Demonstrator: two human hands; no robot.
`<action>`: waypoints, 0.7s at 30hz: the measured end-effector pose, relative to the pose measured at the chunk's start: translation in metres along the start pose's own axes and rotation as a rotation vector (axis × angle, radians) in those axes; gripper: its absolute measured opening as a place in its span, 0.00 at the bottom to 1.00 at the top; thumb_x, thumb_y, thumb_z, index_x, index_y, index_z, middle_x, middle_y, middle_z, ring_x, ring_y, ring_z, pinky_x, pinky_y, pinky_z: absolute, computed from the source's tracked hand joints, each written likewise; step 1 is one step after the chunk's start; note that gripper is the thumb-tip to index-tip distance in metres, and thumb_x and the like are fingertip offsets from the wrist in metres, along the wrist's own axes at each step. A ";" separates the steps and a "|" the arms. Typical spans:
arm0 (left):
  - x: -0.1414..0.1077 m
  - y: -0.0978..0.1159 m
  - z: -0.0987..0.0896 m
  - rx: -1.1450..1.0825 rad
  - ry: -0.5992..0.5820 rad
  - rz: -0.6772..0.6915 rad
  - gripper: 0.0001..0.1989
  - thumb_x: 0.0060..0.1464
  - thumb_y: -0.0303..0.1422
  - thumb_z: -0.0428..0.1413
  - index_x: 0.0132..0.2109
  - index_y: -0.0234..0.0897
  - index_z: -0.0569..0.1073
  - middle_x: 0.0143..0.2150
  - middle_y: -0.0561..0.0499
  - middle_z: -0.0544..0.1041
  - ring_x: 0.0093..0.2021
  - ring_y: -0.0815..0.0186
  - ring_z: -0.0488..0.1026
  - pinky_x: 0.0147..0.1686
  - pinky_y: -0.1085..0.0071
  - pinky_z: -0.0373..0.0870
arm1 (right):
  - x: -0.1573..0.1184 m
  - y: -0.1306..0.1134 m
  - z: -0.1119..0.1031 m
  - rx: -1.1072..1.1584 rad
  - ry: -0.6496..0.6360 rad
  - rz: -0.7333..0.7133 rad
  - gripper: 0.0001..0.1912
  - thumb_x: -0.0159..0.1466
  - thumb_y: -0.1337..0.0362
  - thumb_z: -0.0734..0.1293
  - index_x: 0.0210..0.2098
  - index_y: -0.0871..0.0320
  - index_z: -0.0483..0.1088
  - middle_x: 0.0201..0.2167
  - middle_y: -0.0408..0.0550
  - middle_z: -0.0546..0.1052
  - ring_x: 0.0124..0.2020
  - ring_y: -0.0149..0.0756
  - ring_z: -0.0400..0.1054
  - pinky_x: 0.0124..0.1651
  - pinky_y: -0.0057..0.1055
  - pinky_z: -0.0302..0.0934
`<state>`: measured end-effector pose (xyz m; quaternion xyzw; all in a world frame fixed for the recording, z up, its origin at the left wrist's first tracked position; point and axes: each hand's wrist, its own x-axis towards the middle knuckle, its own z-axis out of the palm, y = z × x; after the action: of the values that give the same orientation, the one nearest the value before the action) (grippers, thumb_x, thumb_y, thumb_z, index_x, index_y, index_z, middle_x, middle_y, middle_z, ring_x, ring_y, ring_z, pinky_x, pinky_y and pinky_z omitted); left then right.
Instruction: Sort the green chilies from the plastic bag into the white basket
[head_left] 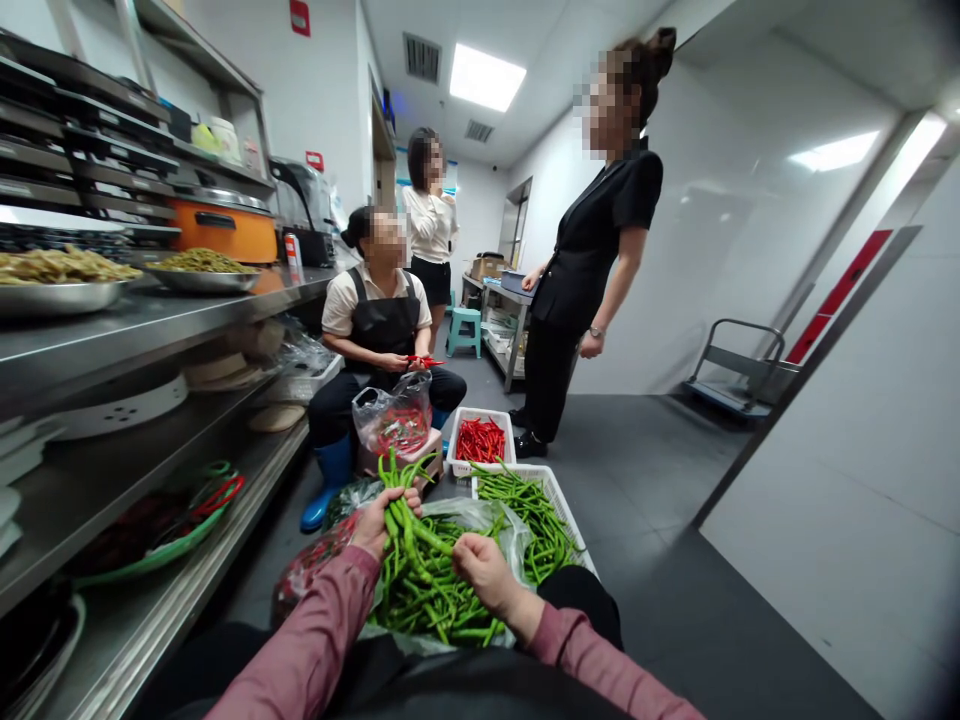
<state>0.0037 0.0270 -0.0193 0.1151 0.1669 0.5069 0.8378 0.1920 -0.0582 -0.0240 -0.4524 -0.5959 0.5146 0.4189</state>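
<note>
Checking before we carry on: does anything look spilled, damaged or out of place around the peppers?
Nothing stands out. Red peppers lie in the smaller white basket, green peppers in the clear bag and larger white basket; the left hand grips a green bunch.

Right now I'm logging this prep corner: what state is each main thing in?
Left hand: closed around slender green peppers
Right hand: closed on one green pepper
Nearest clear plastic bag: open, green peppers inside
Nearer white plastic basket: green peppers inside
Farther white plastic basket: red peppers inside
Round orange pot: lidded
</note>
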 end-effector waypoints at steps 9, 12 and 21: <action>0.001 -0.022 0.006 -0.013 0.143 -0.029 0.08 0.53 0.23 0.46 0.40 0.30 0.67 0.21 0.54 0.65 0.18 0.71 0.66 0.20 0.75 0.67 | -0.003 -0.033 0.006 0.311 0.125 -0.142 0.24 0.53 0.39 0.64 0.19 0.53 0.62 0.12 0.38 0.56 0.15 0.27 0.46 0.19 0.26 0.40; -0.001 -0.007 0.020 -0.041 0.218 0.049 0.09 0.55 0.24 0.43 0.39 0.30 0.68 0.21 0.53 0.67 0.19 0.70 0.67 0.22 0.73 0.68 | -0.002 -0.050 -0.006 0.464 0.200 -0.086 0.24 0.55 0.41 0.65 0.22 0.55 0.59 0.14 0.36 0.55 0.15 0.25 0.48 0.19 0.25 0.42; 0.005 0.032 0.036 -0.097 0.105 0.208 0.10 0.55 0.27 0.45 0.40 0.30 0.69 0.24 0.52 0.70 0.22 0.70 0.69 0.33 0.69 0.71 | 0.010 -0.069 -0.037 0.439 -0.029 0.071 0.16 0.54 0.53 0.70 0.27 0.57 0.63 0.17 0.33 0.53 0.16 0.21 0.41 0.19 0.22 0.39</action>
<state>-0.0057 0.0448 0.0244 0.0646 0.1731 0.6040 0.7753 0.2176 -0.0445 0.0492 -0.3635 -0.4591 0.6528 0.4806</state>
